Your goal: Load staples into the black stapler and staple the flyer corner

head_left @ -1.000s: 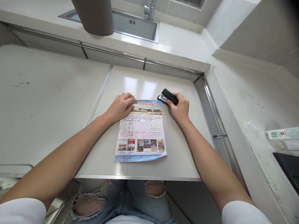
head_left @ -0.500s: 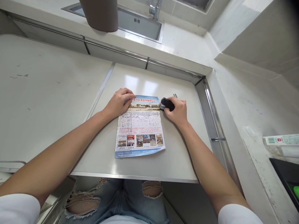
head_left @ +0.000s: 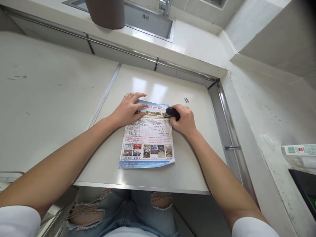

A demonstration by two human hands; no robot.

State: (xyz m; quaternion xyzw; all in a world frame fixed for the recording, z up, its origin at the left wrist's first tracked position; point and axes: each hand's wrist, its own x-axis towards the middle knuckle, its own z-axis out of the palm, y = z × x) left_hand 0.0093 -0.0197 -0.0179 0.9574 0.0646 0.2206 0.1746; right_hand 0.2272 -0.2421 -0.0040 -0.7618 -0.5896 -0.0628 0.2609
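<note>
A printed flyer [head_left: 147,141] with red text and small photos lies flat on the low grey table [head_left: 192,164]. My left hand [head_left: 128,109] rests on its top left corner, fingers spread and pressing the paper down. My right hand [head_left: 184,121] is wrapped round a small black stapler [head_left: 172,112], whose nose sits over the flyer's top right corner. Most of the stapler is hidden under my fingers.
A small strip of staples [head_left: 186,100] lies on the table beyond my right hand. Behind is a white counter with a steel sink [head_left: 150,23] and a brown cylinder [head_left: 106,13]. A white ledge runs along the right, with a packet [head_left: 298,149] on it.
My right hand has brought the stapler leftward and down onto the flyer's top right corner. My left fingers have spread out over the top left corner. The staple strip has come into view.
</note>
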